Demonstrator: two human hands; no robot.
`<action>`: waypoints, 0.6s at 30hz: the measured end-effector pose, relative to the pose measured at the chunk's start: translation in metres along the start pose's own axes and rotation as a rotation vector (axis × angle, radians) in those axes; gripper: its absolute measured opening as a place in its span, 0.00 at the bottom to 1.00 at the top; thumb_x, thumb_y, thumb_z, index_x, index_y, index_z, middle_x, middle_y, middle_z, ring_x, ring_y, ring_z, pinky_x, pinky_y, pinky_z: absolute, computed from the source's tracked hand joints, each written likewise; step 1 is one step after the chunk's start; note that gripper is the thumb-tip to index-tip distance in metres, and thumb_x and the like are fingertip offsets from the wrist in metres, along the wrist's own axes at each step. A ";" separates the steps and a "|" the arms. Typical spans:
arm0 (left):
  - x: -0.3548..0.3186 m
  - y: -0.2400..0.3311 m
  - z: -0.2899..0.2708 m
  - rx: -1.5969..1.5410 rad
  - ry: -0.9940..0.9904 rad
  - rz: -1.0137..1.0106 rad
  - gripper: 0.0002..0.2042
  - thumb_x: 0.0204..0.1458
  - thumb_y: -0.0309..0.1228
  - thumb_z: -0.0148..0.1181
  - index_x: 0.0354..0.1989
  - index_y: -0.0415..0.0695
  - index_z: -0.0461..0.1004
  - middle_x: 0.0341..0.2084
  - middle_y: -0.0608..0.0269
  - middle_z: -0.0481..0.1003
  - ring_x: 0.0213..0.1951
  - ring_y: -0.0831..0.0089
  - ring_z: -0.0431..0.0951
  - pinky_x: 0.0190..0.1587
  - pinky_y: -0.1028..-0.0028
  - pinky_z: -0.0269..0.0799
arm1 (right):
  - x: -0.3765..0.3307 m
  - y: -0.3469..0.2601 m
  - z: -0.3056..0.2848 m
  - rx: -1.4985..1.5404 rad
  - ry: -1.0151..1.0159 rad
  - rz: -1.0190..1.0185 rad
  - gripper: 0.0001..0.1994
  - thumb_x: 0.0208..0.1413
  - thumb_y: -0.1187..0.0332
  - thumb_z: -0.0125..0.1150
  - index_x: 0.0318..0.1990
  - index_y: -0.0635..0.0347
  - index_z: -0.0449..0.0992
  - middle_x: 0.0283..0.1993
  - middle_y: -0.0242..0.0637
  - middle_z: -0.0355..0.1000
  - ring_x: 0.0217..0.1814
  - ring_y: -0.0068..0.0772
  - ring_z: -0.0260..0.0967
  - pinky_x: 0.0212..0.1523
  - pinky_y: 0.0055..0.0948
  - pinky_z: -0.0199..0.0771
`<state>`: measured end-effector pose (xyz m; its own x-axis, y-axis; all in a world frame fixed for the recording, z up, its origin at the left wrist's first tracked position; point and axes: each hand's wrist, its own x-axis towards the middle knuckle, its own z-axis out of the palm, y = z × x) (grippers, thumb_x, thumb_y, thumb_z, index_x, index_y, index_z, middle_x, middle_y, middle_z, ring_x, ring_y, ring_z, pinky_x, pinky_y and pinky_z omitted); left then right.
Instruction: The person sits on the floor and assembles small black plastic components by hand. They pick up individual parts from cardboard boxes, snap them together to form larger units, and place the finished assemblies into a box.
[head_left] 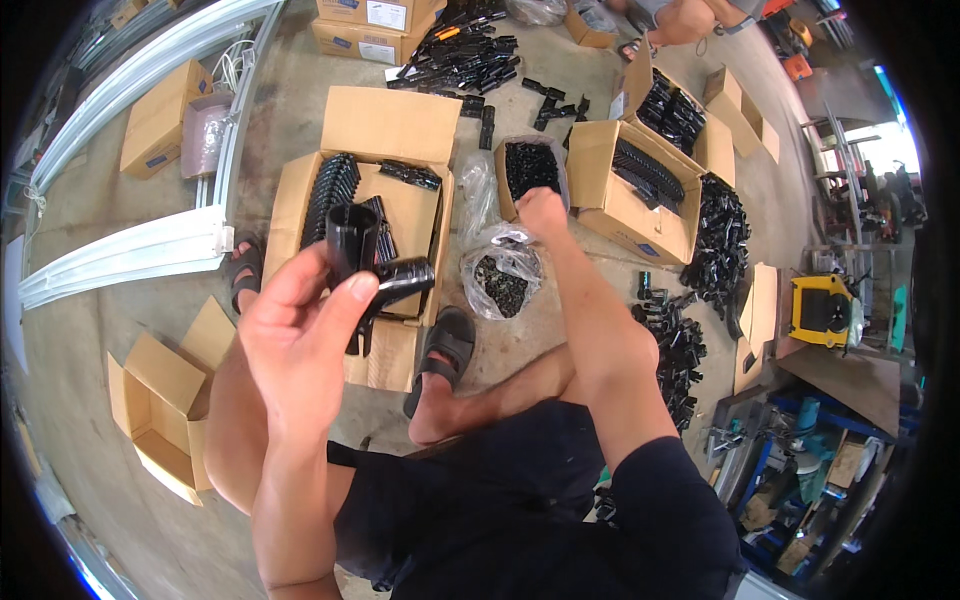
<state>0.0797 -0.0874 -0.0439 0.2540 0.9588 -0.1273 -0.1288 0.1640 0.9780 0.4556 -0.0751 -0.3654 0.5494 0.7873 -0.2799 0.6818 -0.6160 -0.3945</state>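
Observation:
Raised over the open carton (388,125), my left hand (292,335) is closed round a glossy black T-shaped pipe fitting (352,245), thumb pressed on its side branch. Black fittings (332,190) stand stacked in a row inside that carton. My right hand (543,213) is at the near edge of a small box filled with small black parts (530,165). Its fingers look curled in; whatever they hold, if anything, is hidden. Just below that hand, a clear plastic bag (473,280) lies open with small dark pieces in it.
To the right stand cartons of black fittings (640,170), with loose fittings (668,350) heaped beside them. Another pile (455,60) lies at the back. An open carton (160,390) sits at left, near white metal rails (130,262). Another person's hand (685,20) shows at the top.

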 end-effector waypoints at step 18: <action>-0.003 0.023 -0.036 0.073 0.099 -0.168 0.22 0.45 0.14 0.72 0.51 0.26 0.76 0.40 0.58 0.80 0.40 0.78 0.77 0.48 0.78 0.72 | 0.098 -0.001 0.043 -0.548 0.188 -0.438 0.09 0.58 0.72 0.53 0.42 0.64 0.78 0.47 0.47 0.76 0.52 0.49 0.75 0.51 0.39 0.81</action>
<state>0.0413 -0.0779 -0.0273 0.1702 0.9380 -0.3021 -0.0215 0.3101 0.9505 0.4882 0.0036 -0.4300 0.2105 0.9773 -0.0224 0.9753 -0.2084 0.0733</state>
